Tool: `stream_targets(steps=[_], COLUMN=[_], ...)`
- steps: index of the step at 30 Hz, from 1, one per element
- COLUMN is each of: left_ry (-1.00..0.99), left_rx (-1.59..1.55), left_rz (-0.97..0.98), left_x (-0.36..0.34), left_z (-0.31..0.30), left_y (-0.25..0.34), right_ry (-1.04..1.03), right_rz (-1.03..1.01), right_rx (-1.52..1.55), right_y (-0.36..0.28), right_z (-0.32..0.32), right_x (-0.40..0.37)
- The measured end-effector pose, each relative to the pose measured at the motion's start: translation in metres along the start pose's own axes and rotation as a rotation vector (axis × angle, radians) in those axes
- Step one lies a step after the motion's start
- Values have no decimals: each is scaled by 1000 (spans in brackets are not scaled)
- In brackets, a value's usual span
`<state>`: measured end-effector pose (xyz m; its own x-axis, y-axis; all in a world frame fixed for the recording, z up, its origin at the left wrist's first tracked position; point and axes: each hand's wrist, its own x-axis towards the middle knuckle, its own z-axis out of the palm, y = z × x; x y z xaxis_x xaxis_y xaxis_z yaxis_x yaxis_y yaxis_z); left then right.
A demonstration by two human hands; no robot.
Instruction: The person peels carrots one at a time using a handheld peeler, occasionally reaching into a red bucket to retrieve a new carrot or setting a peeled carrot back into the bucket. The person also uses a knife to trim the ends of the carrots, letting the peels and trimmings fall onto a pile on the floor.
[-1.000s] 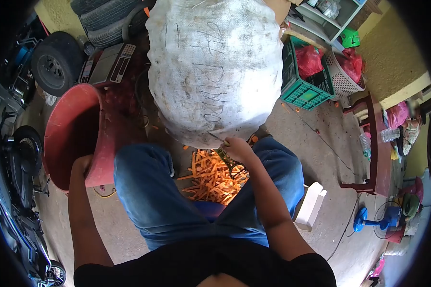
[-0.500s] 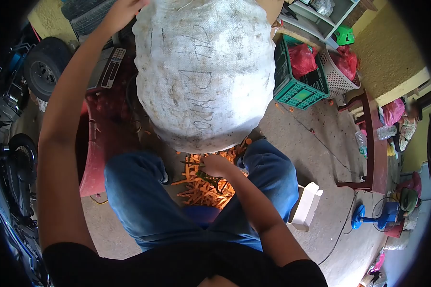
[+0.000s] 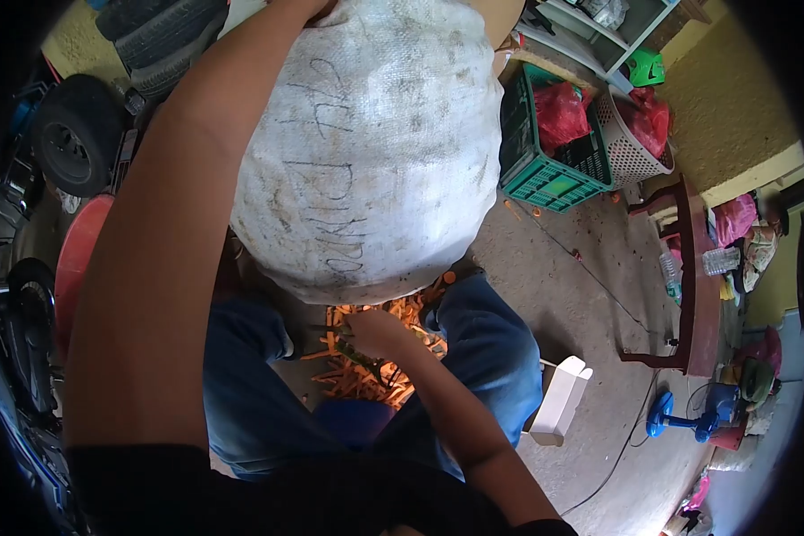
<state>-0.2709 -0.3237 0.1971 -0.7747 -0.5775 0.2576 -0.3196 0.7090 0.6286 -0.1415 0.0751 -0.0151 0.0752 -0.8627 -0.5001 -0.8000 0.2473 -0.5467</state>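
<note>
A big, full white woven sack (image 3: 375, 152) with handwriting on it stands in front of me. At the top edge of the view my left hand (image 3: 317, 7) is over the sack's upper left side, its fingers mostly out of sight. My right hand (image 3: 377, 335) is closed below the sack, between my knees, around a green-patterned handled tool (image 3: 364, 359) that looks like scissors. Beneath that hand lies a heap of orange strips (image 3: 357, 384) over a blue container (image 3: 353, 422).
Right of the sack are a green crate (image 3: 558, 183) and a white basket (image 3: 634, 147) with red bags. An open white box (image 3: 561, 402) lies by my right knee. A red basin (image 3: 85, 259), a wheel (image 3: 76, 134) and tyres are at left.
My left arm has swung right and forward across the sack's left side. The sack and my right hand sit slightly further left and lower in view.
</note>
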Motion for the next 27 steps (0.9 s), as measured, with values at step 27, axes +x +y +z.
stream_targets(steps=[27], left_ry=[230], left_rx=[450], left_rz=[380], left_x=[-113], left_z=[-136], left_y=[23], right_ry=[147], right_rz=[-82], right_rx=[23], right_y=[6], right_z=[-7], right_x=[1])
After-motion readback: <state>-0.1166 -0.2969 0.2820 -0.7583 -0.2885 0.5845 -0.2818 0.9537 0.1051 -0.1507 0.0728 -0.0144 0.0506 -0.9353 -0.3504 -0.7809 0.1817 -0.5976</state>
